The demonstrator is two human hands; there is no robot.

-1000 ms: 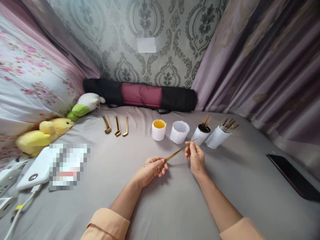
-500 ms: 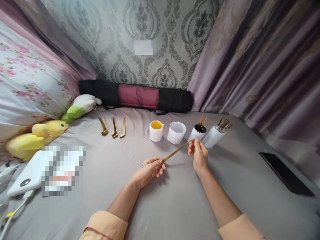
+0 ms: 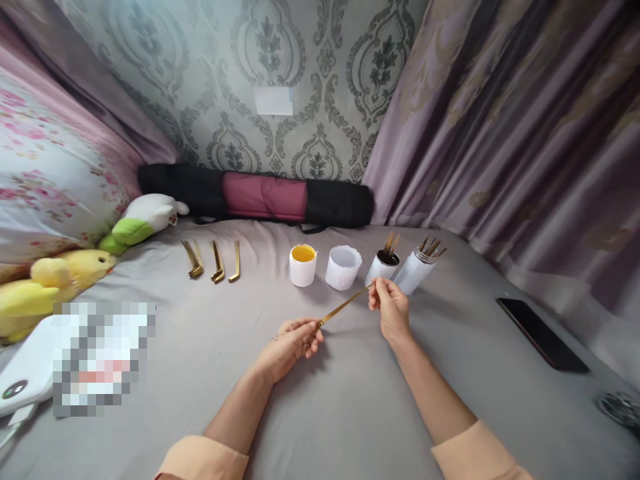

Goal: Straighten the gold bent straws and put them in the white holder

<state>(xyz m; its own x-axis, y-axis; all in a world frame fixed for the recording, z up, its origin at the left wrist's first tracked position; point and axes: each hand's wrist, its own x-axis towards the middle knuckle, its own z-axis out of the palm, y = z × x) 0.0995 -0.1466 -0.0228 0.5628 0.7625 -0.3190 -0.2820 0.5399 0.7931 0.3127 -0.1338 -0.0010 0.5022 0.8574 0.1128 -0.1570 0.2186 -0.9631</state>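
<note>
A thin golden strip (image 3: 345, 305) slants upward to the right, stretched between my two hands above the grey sheet. My left hand (image 3: 295, 343) pinches its lower end between thumb and fingers. At the upper end, the fingertips of my right hand (image 3: 390, 310) are closed on it, just in front of a white can with a dark inside (image 3: 383, 268) that holds several golden sticks. A taller white container (image 3: 415, 270) leans beside that can, with several brown sticks standing out of it. To the left are a white cup with a yellow inside (image 3: 303, 270) and a plain whitish cup (image 3: 343, 269).
Three groups of bent golden strips (image 3: 217, 263) lie at the left back. A black and maroon roll bag (image 3: 265, 197) runs along the wall. Plush toys (image 3: 145, 217), a white power bank (image 3: 30, 360) and a blurred-out packet (image 3: 100, 360) are at left; a black phone (image 3: 543, 333) is at right.
The view has shifted slightly, so most things appear further left, and a dark round object shows at the right edge. Both hands keep hold of the strip in nearly the same pose.
</note>
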